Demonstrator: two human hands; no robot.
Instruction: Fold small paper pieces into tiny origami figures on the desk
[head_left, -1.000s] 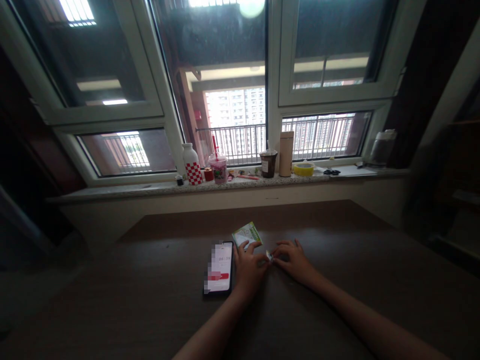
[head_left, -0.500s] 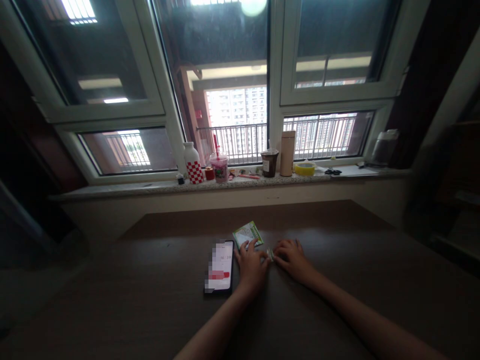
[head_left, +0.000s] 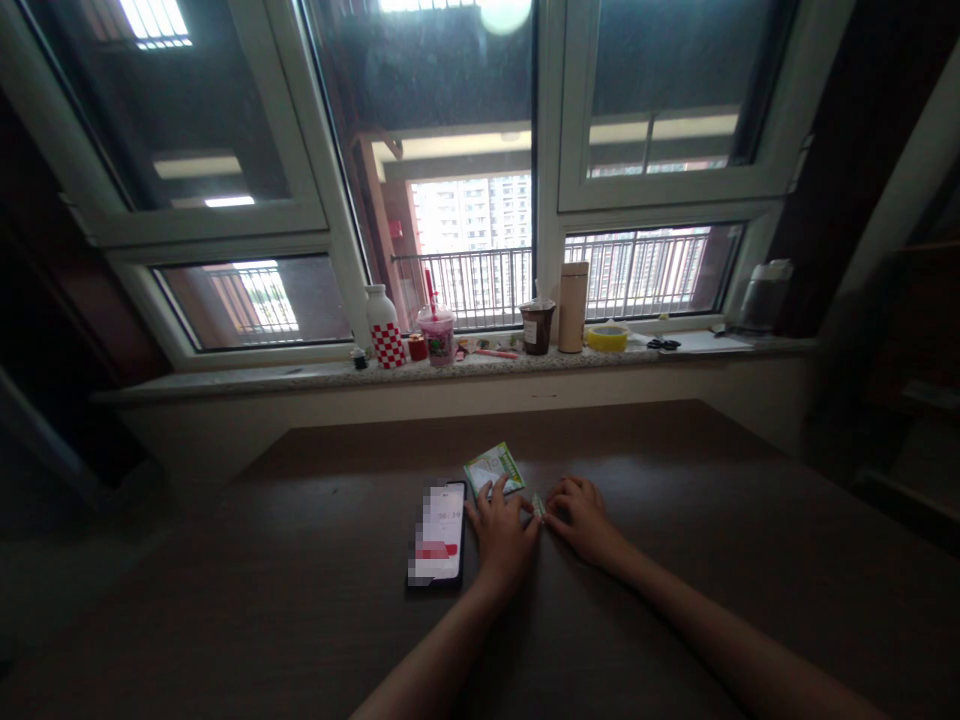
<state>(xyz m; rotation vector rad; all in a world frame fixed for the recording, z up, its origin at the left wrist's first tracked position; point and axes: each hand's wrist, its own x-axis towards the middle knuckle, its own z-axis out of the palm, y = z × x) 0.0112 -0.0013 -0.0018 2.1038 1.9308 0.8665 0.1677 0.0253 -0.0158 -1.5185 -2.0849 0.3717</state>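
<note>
Between my hands is a small pale greenish-white piece [head_left: 538,507], upright or folded, too small to make out its kind. My left hand [head_left: 501,530] pinches its left side with thumb and forefinger, while the other fingers spread forward. On the other side, the thumb and fingertips of my right hand [head_left: 581,515] close at the piece's right edge, the remaining fingers curled. A green and white flat packet [head_left: 493,468] lies just beyond my left fingertips. Left of that hand rests a phone [head_left: 439,530] with its lit screen up, partly pixelated.
The brown table [head_left: 300,640] reaches toward a stone windowsill [head_left: 322,378]. On the sill stand a checkered bottle [head_left: 388,335], a pink drink cup [head_left: 437,335], a dark drink cup [head_left: 537,328], a tan flask [head_left: 574,308], yellow tape [head_left: 607,338] and black scissors [head_left: 664,344].
The view has shifted very slightly. My fingers have moved a little around the small piece, which shows somewhat more between them. The packet and phone lie as before.
</note>
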